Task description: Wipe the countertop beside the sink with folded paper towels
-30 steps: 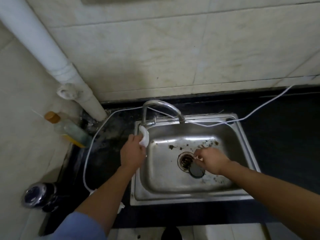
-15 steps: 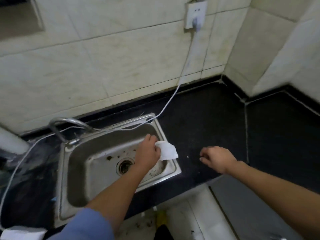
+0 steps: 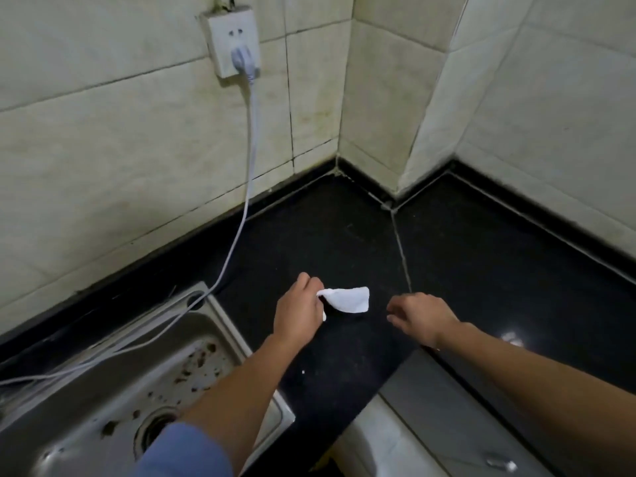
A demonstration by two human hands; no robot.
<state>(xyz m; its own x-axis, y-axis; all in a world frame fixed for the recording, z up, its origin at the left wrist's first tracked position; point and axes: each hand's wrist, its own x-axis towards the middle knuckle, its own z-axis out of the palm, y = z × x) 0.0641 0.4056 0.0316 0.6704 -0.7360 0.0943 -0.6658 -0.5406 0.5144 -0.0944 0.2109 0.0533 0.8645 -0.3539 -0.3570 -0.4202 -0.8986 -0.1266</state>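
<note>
Spreading rightward from the left hand, a folded white paper towel is held over the black polished stone countertop, right of the sink. It is pinched at its left end by curled fingers and thumb; contact with the stone cannot be told. The right hand is kept just right of the towel, apart from it, fingers loosely bent, nothing gripped. A stained stainless steel sink is seen near left, crossed by a white cable plugged into a white wall socket.
</note>
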